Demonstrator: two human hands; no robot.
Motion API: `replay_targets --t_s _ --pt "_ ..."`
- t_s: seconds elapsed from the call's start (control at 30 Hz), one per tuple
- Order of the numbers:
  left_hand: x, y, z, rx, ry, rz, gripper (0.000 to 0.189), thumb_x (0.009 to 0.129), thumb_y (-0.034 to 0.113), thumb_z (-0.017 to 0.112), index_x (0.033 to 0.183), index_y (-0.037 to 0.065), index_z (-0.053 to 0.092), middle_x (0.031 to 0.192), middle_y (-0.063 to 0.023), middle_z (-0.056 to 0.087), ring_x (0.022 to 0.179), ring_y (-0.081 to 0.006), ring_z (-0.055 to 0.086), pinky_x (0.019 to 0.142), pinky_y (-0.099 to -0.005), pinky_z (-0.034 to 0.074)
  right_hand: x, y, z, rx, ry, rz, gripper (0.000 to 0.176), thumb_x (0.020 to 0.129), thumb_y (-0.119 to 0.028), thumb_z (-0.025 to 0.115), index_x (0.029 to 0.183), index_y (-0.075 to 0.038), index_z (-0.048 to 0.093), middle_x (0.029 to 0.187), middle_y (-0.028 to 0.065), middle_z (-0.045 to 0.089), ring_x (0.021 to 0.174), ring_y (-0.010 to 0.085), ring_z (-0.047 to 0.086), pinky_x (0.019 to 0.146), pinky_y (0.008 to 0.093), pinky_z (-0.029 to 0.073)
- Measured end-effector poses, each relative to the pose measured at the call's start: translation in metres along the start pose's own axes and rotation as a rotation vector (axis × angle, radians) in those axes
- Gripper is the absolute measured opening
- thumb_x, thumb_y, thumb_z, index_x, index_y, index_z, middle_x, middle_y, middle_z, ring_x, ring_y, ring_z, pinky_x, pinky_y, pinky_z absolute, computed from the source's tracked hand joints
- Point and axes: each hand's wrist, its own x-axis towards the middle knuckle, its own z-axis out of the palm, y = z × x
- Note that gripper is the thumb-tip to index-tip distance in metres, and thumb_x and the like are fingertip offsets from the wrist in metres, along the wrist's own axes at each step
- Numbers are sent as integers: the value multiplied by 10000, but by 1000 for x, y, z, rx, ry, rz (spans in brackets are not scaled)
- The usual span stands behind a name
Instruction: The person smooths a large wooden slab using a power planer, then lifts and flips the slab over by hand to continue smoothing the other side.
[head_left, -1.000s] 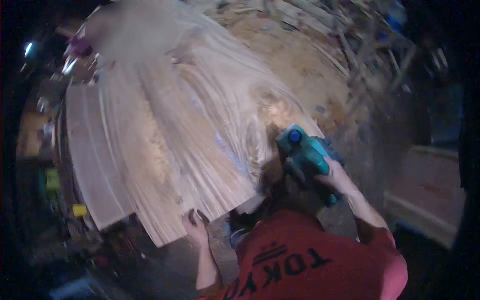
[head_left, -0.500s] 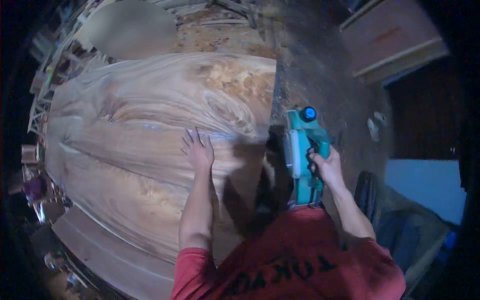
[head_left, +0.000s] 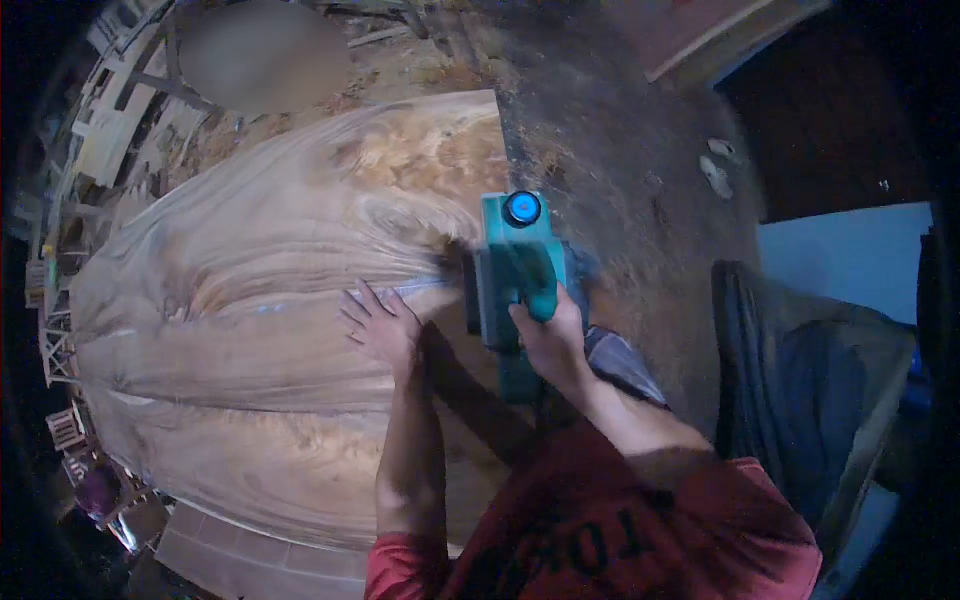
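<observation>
A teal electric planer with a blue and black round knob stands over the right end of a wide wooden slab. My right hand is wrapped round the planer's rear handle. Whether the planer's sole touches the wood cannot be seen. On the slab, left of the planer, my left hand lies flat with its fingers spread. Swirling grain and a pale, knotty patch mark the slab's far right part.
Wood scraps and shavings lie on the ground beyond the slab. Dark cloth hangs over something at the right, near a light blue panel. A pair of sandals rests on the dark floor. Stacked wooden pieces stand at the left.
The planer in my right hand has moved left, from beside the slab to over its right end, and turned more upright to my view. My left hand stays flat on the wood.
</observation>
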Motion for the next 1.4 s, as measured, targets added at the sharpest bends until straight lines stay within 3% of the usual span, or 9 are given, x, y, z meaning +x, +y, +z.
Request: replay_targets --t_s 0.23,0.37,0.47,0.67,0.93,1.03,1.17,1.33,1.4 --pt "2 -10 9 86 -27 23 605 987 553 394 1510 248 392 1606 -100 287 1454 -378 286 1086 -646 294 70 -36 19 58 36 58 311 835 -104 674 1125 -15 606 1010 193 693 958 348 675 836 409 518" --pt "2 -11 7 124 -95 18 621 989 564 376 1527 255 353 1615 -92 267 1459 -369 278 1105 -631 275 138 -26 23 -208 76 -452 312 802 -140 679 1087 -19 641 1006 209 698 958 358 678 831 415 524" --pt "0 -7 0 87 -96 28 626 990 571 355 1534 263 332 1622 -79 250 1466 -360 265 1118 -619 258 185 -42 38 -62 173 -149 237 820 -149 650 993 13 655 730 83 668 585 171 624 569 379 494" --pt "3 -6 5 128 -72 9 612 993 558 348 1536 278 326 1622 -59 257 1457 -352 283 1120 -599 264 275 -76 36 60 7 -80 421 930 -428 606 980 -14 664 767 95 680 607 179 659 599 357 520" --pt "0 -3 3 112 51 23 601 964 482 467 1496 208 418 1564 -127 359 1407 -394 353 1093 -589 310 112 -20 13 37 28 -133 497 980 -504 526 1018 -23 643 826 86 667 754 172 643 682 313 494" --pt "13 4 1 -185 8 170 602 924 416 546 1436 104 488 1474 -224 444 1339 -424 425 1075 -548 350 30 8 14 133 144 -195 289 1006 -295 552 1051 -13 597 749 16 562 581 110 531 539 300 457" --pt "41 138 -70 -822 -458 630 434 836 324 651 1167 44 637 1167 -257 635 1047 -442 612 915 -513 476 0 -7 1 134 -12 63 334 978 -286 572 1177 -17 577 992 192 661 905 346 642 788 408 491" --pt "79 200 -78 -188 -345 1421 398 864 441 627 1064 98 652 979 -207 706 867 -422 674 771 -481 535 16 -14 3 16 18 65 357 978 -314 575 1170 -13 596 1006 221 685 952 422 660 817 438 503" --pt "109 231 -97 -100 -757 1275 360 959 451 544 1106 142 657 1031 -209 704 903 -391 686 795 -456 541 29 -16 6 23 27 37 358 982 -327 575 1147 -11 606 996 216 687 935 404 668 807 436 504"
